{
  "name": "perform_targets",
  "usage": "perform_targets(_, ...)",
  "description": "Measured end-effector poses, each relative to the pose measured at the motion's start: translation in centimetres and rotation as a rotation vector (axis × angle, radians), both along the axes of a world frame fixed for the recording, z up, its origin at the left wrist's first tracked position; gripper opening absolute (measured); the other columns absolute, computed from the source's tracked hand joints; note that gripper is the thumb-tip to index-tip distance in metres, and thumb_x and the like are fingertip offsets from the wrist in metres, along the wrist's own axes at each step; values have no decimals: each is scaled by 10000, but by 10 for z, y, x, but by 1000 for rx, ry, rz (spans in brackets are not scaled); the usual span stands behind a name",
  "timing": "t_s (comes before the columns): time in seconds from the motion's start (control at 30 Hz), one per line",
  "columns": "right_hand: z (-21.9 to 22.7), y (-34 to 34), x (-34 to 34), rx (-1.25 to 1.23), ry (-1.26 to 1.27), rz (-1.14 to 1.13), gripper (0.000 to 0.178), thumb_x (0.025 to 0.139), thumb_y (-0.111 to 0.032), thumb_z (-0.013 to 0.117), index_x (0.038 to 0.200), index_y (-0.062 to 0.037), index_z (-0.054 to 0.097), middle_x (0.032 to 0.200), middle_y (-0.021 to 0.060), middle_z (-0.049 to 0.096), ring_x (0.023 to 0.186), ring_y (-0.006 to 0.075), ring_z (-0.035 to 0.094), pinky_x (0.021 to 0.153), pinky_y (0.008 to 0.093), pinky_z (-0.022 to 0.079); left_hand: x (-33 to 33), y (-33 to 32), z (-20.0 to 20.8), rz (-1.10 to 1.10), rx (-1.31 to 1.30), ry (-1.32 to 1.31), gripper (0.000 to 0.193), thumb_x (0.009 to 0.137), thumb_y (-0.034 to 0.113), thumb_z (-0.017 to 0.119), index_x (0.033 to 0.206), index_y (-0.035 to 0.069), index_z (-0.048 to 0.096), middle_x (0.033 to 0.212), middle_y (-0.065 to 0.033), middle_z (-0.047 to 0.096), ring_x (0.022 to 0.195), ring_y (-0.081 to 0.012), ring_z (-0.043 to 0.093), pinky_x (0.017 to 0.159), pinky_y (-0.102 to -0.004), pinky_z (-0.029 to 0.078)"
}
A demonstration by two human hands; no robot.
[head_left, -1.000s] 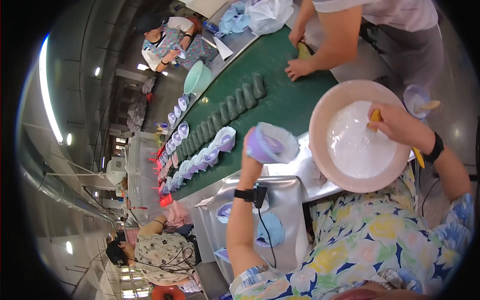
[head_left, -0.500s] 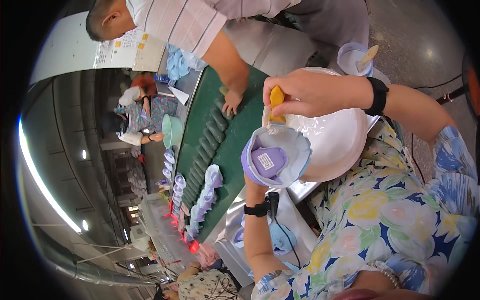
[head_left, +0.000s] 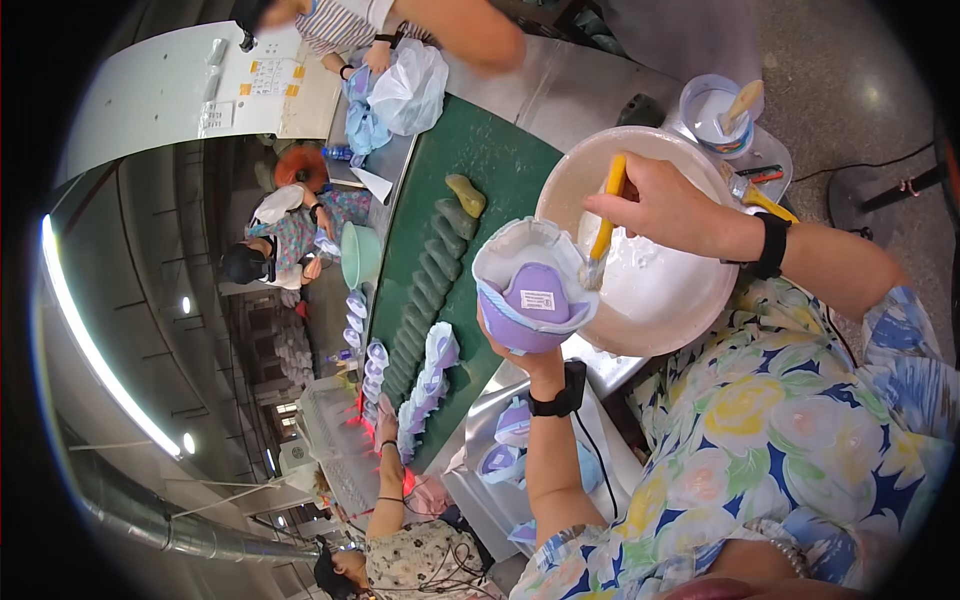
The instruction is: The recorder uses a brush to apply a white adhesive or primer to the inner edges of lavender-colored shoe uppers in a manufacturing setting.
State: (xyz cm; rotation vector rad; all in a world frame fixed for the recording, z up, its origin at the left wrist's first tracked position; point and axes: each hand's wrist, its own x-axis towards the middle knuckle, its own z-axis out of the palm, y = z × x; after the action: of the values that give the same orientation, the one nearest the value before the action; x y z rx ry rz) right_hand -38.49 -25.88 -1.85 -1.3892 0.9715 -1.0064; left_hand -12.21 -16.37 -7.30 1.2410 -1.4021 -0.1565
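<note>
My left hand (head_left: 533, 366) holds a lavender shoe upper (head_left: 518, 325) from below, its opening turned toward me. Inside it show a white lining and a purple sole piece with a small white label. My right hand (head_left: 672, 205) grips the yellow handle of a paintbrush (head_left: 606, 215). Its bristles touch the right edge of the upper's white lining. Beneath the brush and my right hand is a wide pale basin (head_left: 570, 172) with white liquid in it. My left fingers are mostly hidden behind the upper.
A green belt (head_left: 500, 150) carries a row of dark shoe lasts (head_left: 428, 285) and lavender uppers (head_left: 432, 378). Beyond the basin stands a tub (head_left: 692, 105) with another brush (head_left: 742, 105). More uppers (head_left: 513, 425) lie near my left forearm. Several co-workers are around the belt.
The brush has gone from the upper's top edge to its right edge, its handle now tilted. A co-worker's hand has left the lasts; another's arm now reaches the uppers on the belt.
</note>
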Motion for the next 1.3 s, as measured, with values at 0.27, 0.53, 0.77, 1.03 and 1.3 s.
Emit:
perform_targets(0.27,-2,12,0,-81,-127,86,317,912,-285,699,951,-5,558,769,89,644,607,141,597,555,280,468,11,-9,21,-40,66,-71,423,962,185,597,1325,-22,527,1251,-122,597,1127,-241,600,982,-377,477)
perform_targets(0.53,-6,-1,-13,-624,-115,151,245,928,-232,695,1047,-60,568,877,86,654,788,242,654,682,320,494,10,11,11,-583,900,1255,373,996,261,550,1292,34,578,1248,-142,639,1124,-294,647,955,-459,572)
perform_targets(0.77,7,10,21,-904,-179,410,217,940,-254,674,1024,-77,579,955,103,649,837,325,656,714,378,519,-27,24,-15,-552,843,1199,401,994,286,556,1320,52,559,1253,-126,636,1108,-281,654,961,-448,567)
perform_targets(1.03,5,-11,8,-571,83,373,220,934,-233,660,991,-48,555,754,131,637,696,329,645,631,387,493,-12,17,-3,-448,765,1120,404,995,285,555,1328,56,553,1256,-123,634,1114,-277,650,965,-445,564)
perform_targets(1.3,15,-8,-9,-460,155,311,212,945,-209,661,1060,-55,571,862,125,669,726,283,653,657,348,491,18,27,8,-299,731,1048,408,996,285,554,1335,59,547,1258,-120,632,1119,-273,647,970,-443,561)
